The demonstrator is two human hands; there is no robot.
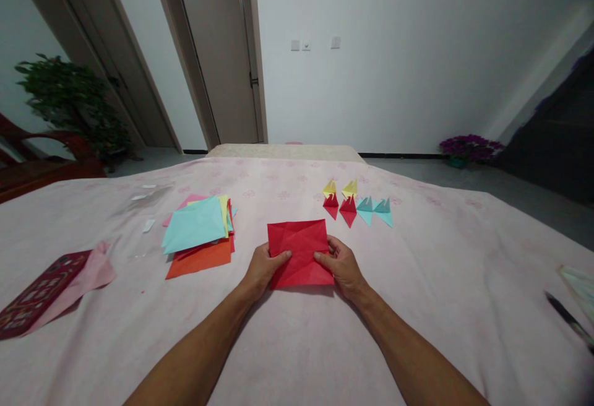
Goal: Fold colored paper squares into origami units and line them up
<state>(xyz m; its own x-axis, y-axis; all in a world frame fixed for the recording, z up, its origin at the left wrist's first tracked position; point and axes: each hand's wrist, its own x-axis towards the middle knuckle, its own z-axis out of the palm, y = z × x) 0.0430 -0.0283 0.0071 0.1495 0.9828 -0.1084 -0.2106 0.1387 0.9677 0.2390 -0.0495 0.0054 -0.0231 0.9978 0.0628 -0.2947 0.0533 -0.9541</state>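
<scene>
Paper point(302, 271), red, creased and roughly rectangular, sits mid-table, clamped at its left edge by the left hand point(263, 268) and at its right by the right hand point(346, 268), thumbs on top. Beyond it, six small pointed folded-paper pieces point(348, 211), two each in yellow, red and light blue, look finished. The red one in hand seems at an early stage, while a loose multicoloured stack of flat paper sheets point(197, 226) remains unfolded on the pale pink patterned tablecloth point(297, 356).
</scene>
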